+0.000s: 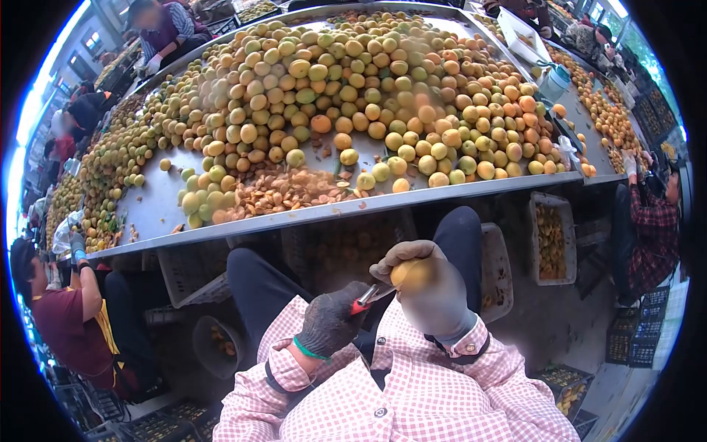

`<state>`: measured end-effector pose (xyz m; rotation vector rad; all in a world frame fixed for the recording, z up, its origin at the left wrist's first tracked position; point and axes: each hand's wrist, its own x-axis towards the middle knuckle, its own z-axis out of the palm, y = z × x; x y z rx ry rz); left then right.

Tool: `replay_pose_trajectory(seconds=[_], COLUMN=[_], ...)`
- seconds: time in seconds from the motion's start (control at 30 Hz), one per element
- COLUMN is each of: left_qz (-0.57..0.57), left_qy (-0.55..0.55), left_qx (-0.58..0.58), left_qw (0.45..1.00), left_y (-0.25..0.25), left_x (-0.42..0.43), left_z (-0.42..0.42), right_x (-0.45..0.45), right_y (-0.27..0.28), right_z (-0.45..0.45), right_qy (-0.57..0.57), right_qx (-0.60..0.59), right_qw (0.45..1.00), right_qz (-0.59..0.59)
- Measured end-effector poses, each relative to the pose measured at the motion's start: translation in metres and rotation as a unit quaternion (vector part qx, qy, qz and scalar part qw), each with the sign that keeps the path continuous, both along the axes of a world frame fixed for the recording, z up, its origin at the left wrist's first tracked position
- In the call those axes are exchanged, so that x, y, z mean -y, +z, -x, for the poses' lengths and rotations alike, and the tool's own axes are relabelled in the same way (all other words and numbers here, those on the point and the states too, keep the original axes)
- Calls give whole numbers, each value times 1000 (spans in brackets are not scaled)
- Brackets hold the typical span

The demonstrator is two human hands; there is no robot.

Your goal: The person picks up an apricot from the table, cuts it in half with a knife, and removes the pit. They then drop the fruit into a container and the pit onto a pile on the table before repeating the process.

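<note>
My left hand [331, 319], in a dark glove with a green cuff, is closed round a red-handled metal tool [364, 300] whose tip points up and right. Beside it, my right hand [436, 298], in a grey glove, grips a yellow-orange fruit [414, 274] between curled fingers. The tool's tip is close to the fruit; whether they touch is unclear. Part of the right glove is blurred. Both hands are above my lap, in front of the table's metal edge [346, 210].
Piled fruit [317, 81] and a heap of split pieces [283, 193] lie on the table. Below are a crate of fruit [551, 239], a white crate [497, 272] and a bucket [218, 346]. Other people work at left [70, 324], right [654, 236] and behind the table [166, 29].
</note>
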<state>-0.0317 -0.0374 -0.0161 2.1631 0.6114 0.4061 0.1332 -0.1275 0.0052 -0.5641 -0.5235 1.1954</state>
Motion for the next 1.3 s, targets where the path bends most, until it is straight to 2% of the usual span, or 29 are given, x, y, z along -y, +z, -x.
replay_pose_trajectory(seconds=[0.17, 0.3, 0.37, 0.4, 0.43, 0.5, 0.53, 0.57, 0.6, 0.63, 0.7, 0.77, 0.83, 0.9, 0.97, 1.03, 1.13, 1.23, 1.3], left_qz=[-16, -27, -33, -42, -52, -38, -2, 38, 40, 44, 45, 41, 39, 39, 37, 36, 11, -21, -27], left_qy=[-13, -28, -39, -25, -10, 0, -6, -11, -9, -2, 5, 2, 19, 34, 46, 65, 80, 75, 74], left_qx=[43, 6, -4, -57, -110, -121, -104, -89, -91, -92, -91, -76, -92, -107, -114, -99, -61, -34, -32], left_qw=[999, 999, 999, 997, 993, 992, 995, 995, 995, 995, 995, 996, 995, 993, 992, 992, 995, 996, 996], left_y=[-2, 3, 3, 3, 3, 4, 0, -2, -3, -3, -3, -2, 7, 10, 7, 2, -22, -39, -45], left_x=[-2, -11, -17, -20, -22, -25, -24, -21, -19, -16, -16, -17, -17, -16, -14, -12, -9, -7, -8], left_z=[-8, -17, -23, -27, -30, -31, -30, -28, -27, -28, -29, -28, -28, -29, -30, -32, -24, -15, -13], right_x=[1, -4, -8, -11, -14, -19, -20, -17, -14, -13, -17, -18, -22, -23, -24, -26, -26, -27, -29], right_y=[3, 9, 20, 10, 0, -1, 2, 7, 9, 5, 0, 1, -3, 4, -2, -13, -18, -14, -20], right_z=[9, 4, 0, -8, -12, -21, -20, -17, -13, -9, -3, -2, -3, 1, 3, 9, 17, 18, 19], right_qy=[-37, -4, -42, -45, -100, -144, -144, -102, -56, -54, -73, -70, -122, -129, -74, -71, -2, 0, -13], right_qx=[54, 131, 161, 206, 307, 491, 493, 322, 137, 136, 11, -3, 83, 109, -15, -26, -200, -237, -222], right_qw=[998, 991, 986, 976, 941, 851, 851, 936, 985, 985, 994, 993, 984, 981, 995, 994, 975, 967, 968], right_qz=[11, -4, 29, 48, 104, 114, 110, 98, 84, 86, 85, 94, 100, 91, 64, 79, 98, 97, 113])
